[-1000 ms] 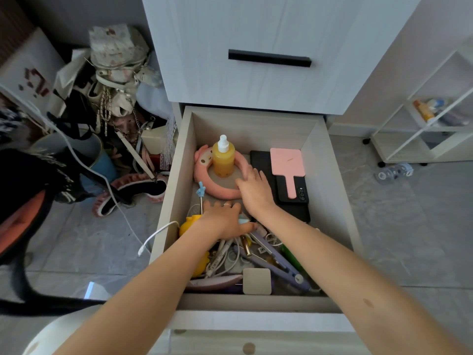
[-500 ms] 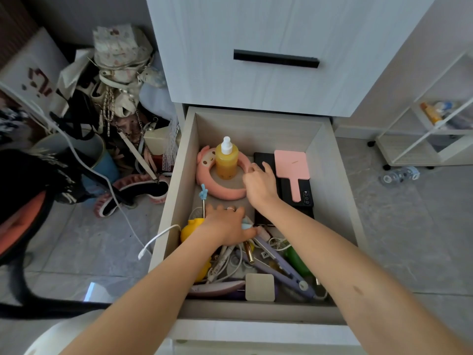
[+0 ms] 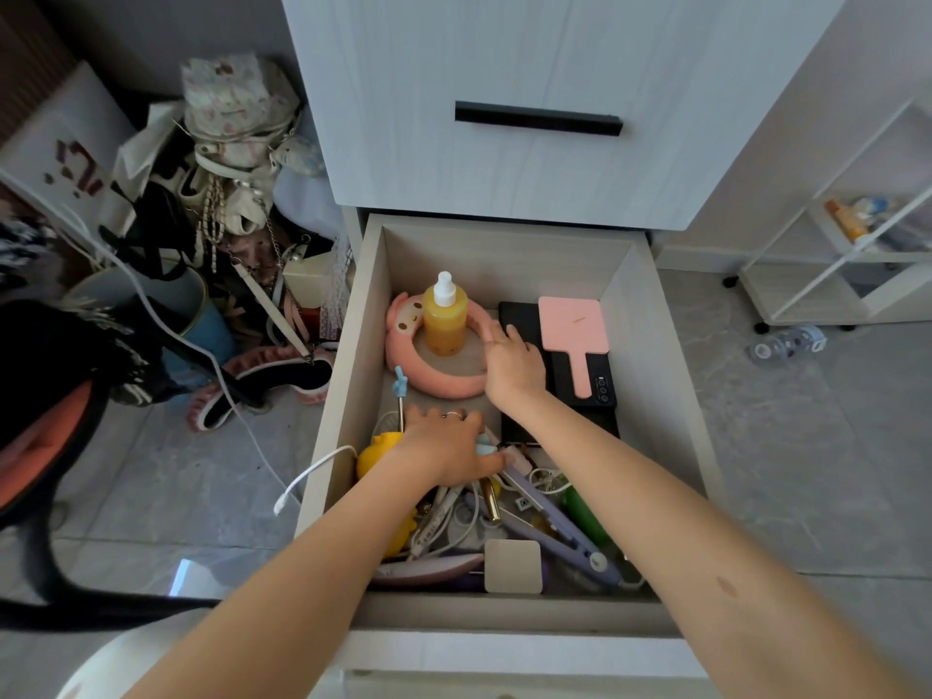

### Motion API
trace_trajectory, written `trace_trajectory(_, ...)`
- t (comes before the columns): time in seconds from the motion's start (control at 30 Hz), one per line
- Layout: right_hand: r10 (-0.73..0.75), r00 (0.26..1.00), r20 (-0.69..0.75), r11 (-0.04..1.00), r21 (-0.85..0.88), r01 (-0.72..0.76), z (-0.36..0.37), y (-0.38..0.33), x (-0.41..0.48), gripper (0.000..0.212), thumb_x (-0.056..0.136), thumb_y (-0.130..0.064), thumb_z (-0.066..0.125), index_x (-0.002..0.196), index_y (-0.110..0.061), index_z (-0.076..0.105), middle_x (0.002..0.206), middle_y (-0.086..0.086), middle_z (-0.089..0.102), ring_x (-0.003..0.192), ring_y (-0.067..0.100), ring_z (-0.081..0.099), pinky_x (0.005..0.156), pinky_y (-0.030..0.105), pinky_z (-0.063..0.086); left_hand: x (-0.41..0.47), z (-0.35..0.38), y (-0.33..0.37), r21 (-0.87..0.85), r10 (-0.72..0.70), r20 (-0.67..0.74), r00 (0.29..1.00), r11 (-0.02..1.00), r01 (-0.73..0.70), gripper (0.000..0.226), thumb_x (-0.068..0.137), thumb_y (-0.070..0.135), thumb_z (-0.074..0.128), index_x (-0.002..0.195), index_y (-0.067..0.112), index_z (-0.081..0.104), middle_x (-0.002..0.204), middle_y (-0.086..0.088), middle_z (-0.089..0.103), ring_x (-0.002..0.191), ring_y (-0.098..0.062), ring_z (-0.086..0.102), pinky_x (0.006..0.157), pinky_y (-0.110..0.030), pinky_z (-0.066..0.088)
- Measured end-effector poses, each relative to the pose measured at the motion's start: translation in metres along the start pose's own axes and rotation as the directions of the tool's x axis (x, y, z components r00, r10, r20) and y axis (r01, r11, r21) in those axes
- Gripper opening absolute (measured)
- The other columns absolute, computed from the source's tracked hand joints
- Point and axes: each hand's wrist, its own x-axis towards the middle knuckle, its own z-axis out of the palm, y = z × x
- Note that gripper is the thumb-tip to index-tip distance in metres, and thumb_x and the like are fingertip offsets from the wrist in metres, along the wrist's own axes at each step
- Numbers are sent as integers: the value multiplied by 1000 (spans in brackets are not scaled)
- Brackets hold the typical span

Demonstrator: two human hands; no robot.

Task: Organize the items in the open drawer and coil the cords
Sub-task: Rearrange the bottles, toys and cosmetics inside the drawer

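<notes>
Currently the pale wooden drawer [image 3: 348, 396] stands pulled out beneath a closed grey-white drawer front with a black bar handle [image 3: 537, 118]. Tangled white cords [image 3: 456, 527] lie uncoiled in its near half, mixed with a lilac hair straightener [image 3: 560, 527], a gold tube [image 3: 490, 502], a green object [image 3: 582, 512], a yellow plastic toy [image 3: 378, 454] and a square beige pad [image 3: 513, 566] by the front wall. Another white cable [image 3: 312, 471] hangs out over the left wall.

The left hand [image 3: 444, 446] lies palm down on this clutter, a ring on one finger and the thumb stretched toward the straightener. Its fingertips are hidden behind the knuckles, so I cannot tell whether it grips anything.

In the far half an orange-yellow bottle with a white spray cap [image 3: 444, 320] stands upright inside a pink plush ring with a cartoon face [image 3: 428, 383]. The right hand [image 3: 514, 368] rests palm down with relaxed, extended fingers, touching the ring's right side and the edge of a flat black case [image 3: 519, 315]. A pink square hand mirror [image 3: 572, 327] lies just beside it, its handle over a black phone [image 3: 597, 391].

Left of the drawer sits a heap of pale bags and straps [image 3: 227, 143]. To the right, on the grey tiled floor [image 3: 807, 446], stand a white open shelf unit [image 3: 832, 274] and a clear plastic bottle [image 3: 787, 343] lying on its side
</notes>
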Motion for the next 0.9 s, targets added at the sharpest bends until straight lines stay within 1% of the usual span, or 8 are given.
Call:
trace_trajectory(0.07,-7,996,86,1000,11,6,1,1,-6,64,89,0,51,147,-10,26,159,4,6,146,23,6,116,40,20,1,1,-1,-10,-3,8,1000,1000,3,67,88,69,28,133,21,38,142,-9,43,131,-32,35,108,-54,18)
trace_trajectory(0.2,5,996,86,997,81,-12,2,-3,-20,69,85,-2,59,146,-9,26,158,12,2,146,29,0,117,40,16,1,2,-1,-35,-4,5,1000,999,4,75,86,71,28,144,23,26,149,-7,35,137,-33,27,111,-56,14)
trace_trajectory(0.27,18,999,36,975,221,-26,-3,-9,-22,60,84,-5,60,139,-12,37,152,15,19,142,31,16,113,39,25,1,1,-1,-40,-5,6,1000,999,6,74,87,70,29,144,22,26,150,-7,33,138,-33,25,111,-55,13)
trace_trajectory(0.33,59,996,-63,912,409,-28,-9,-18,-18,41,83,-13,60,123,-15,49,131,9,43,119,26,47,94,35,42,-1,0,-1,-40,-5,5,1000,999,5,73,87,69,29,143,21,29,150,-7,33,138,-33,25,111,-55,13)
trace_trajectory(0.43,71,997,37,715,695,-77,-17,-34,-3,22,87,-17,58,103,-5,65,105,9,64,99,24,60,81,31,45,-3,-3,-1,-25,-10,19,1000,1000,10,71,88,68,28,138,19,35,145,-10,39,135,-33,29,110,-55,14)
trace_trajectory(0.53,-37,992,120,774,631,-48,-12,-46,6,28,92,-9,47,111,-8,67,116,9,65,109,26,57,88,32,45,-4,-2,0,-31,-5,20,1000,999,6,70,89,66,29,140,19,31,146,-10,38,136,-33,28,111,-55,13)
trace_trajectory(0.7,124,991,48,845,519,-131,6,-49,12,27,89,-5,50,109,-14,67,114,5,63,107,25,58,80,31,48,-2,-3,-1,-19,-5,13,1000,1000,5,72,90,65,27,147,23,20,150,-9,33,138,-33,24,112,-55,11)
trace_trajectory(0.9,-87,994,59,820,571,38,-10,-25,-1,37,84,5,44,109,-12,65,128,5,52,103,20,58,93,35,48,-1,-1,-5,-54,2,12,1000,999,-1,73,87,69,30,142,21,30,150,-8,34,138,-31,26,111,-54,13)
